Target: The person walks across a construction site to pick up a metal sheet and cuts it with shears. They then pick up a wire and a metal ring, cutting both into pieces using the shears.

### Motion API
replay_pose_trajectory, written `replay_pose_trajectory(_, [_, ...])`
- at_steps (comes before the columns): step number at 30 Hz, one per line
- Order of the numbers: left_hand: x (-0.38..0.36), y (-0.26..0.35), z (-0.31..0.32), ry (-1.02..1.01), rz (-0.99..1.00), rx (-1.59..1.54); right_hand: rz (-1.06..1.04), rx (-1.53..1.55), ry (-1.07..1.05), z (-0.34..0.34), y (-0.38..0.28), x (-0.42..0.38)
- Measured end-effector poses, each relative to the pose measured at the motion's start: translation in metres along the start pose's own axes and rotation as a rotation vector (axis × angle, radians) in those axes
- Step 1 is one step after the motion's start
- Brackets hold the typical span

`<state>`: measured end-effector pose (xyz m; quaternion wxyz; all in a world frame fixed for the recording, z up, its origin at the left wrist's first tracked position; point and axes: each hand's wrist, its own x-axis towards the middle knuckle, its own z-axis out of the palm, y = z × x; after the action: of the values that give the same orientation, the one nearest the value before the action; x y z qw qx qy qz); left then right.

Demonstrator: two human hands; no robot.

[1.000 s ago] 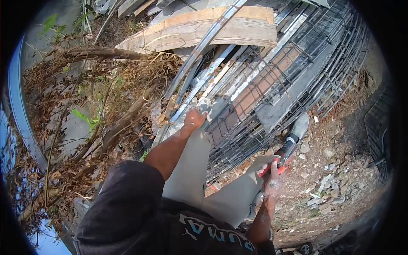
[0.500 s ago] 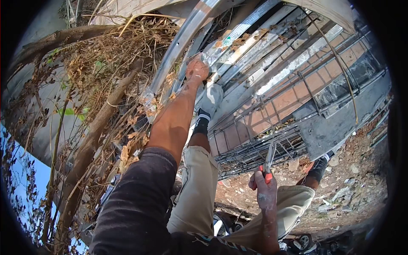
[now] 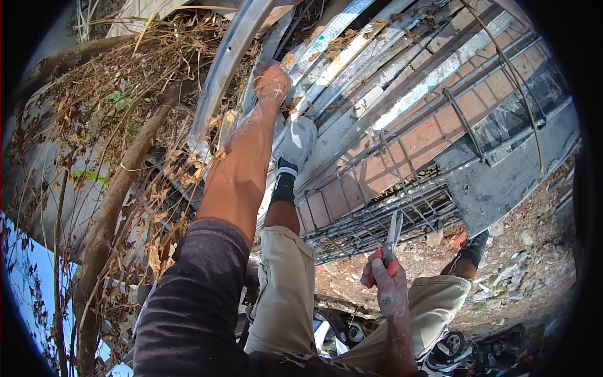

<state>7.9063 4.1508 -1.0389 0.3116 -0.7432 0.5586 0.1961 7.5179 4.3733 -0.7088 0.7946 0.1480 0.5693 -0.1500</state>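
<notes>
A slip is being risked here. The left hand [image 3: 272,81] is being stretched far up the heap of metal strips [image 3: 352,69], with its fingers [image 3: 281,74] being curled over the edge of 1 strip just beside the curved metal rail [image 3: 225,63]. The body is being propped on a shoe [image 3: 298,139] planted on the sloping strips, so weight is being carried on loose, smooth metal; if the strips are being shifted under the sole or pulled free by the grip, balance could be lost toward the rubble [image 3: 502,276] below. Sharp strip edges are being pressed against bare skin, and a cut is judged possible. Dry leaves and branches [image 3: 125,151] are lying against the rail and could be snagging the forearm.

The pliers [image 3: 392,242] are being held in the right hand [image 3: 386,286], low and well apart from the left hand. The red handles are being wrapped by the fingers [image 3: 375,261] in a closed grip, while the steel tips are being pointed upward toward the wire mesh cage [image 3: 377,220], near it but not touching. In a fall, the upturned tips could be driven against the leg or the mesh.
</notes>
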Motion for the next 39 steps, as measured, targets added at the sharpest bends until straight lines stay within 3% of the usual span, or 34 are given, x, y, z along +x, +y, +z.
replay_pose_trajectory(1, [-0.006, 0.008, -0.013, -0.020, 0.009, 0.051, 0.003, -0.002, 0.000, -0.002, 0.001, 0.000])
replay_pose_trajectory(2, [-0.020, 0.017, -0.020, 0.159, -0.103, -0.012, 0.006, -0.003, -0.002, -0.002, 0.003, 0.000])
replay_pose_trajectory(5, [0.006, -0.009, 0.006, 0.069, -0.020, -0.061, 0.019, 0.019, 0.008, -0.001, 0.006, 0.000])
replay_pose_trajectory(6, [0.017, -0.021, 0.026, 0.130, 0.039, -0.021, 0.022, 0.022, 0.017, 0.000, 0.008, 0.000])
replay_pose_trajectory(9, [-0.019, 0.003, -0.017, 0.079, 0.033, 0.018, 0.029, 0.000, 0.002, -0.002, 0.013, 0.003])
replay_pose_trajectory(11, [-0.045, 0.007, -0.031, 0.067, 0.170, 0.126, 0.026, -0.048, -0.012, -0.001, 0.016, 0.004])
replay_pose_trajectory(13, [-0.040, 0.003, -0.015, 0.138, -0.013, -0.180, 0.008, -0.119, -0.014, 0.000, 0.017, 0.004])
replay_pose_trajectory(15, [-0.014, -0.018, 0.013, 0.066, 0.086, -0.112, 0.008, -0.127, 0.000, 0.000, 0.018, 0.005])
replay_pose_trajectory(19, [-0.040, 0.005, -0.036, -0.059, -0.033, -0.071, 0.050, -0.075, 0.013, -0.001, 0.018, 0.005])
replay_pose_trajectory(22, [-0.027, -0.016, -0.003, 0.118, 0.129, -0.177, 0.050, -0.068, 0.026, -0.001, 0.019, 0.005])
replay_pose_trajectory(25, [-0.010, -0.035, 0.009, -0.077, 0.180, -0.314, 0.065, -0.075, 0.027, -0.001, 0.019, 0.005])
replay_pose_trajectory(28, [-0.001, -0.043, 0.010, -0.092, 0.303, -0.416, 0.033, -0.124, 0.008, -0.005, 0.026, 0.006])
replay_pose_trajectory(31, [-0.005, -0.024, 0.000, -0.019, 0.210, -0.157, 0.002, -0.129, -0.007, -0.005, 0.026, 0.005])
replay_pose_trajectory(36, [-0.021, -0.006, -0.045, -0.295, 0.151, -0.154, 0.042, -0.047, 0.014, -0.003, 0.023, 0.004])
replay_pose_trajectory(39, [-0.045, -0.008, -0.047, -0.116, 0.181, -0.174, 0.050, -0.068, 0.023, -0.003, 0.021, 0.004])
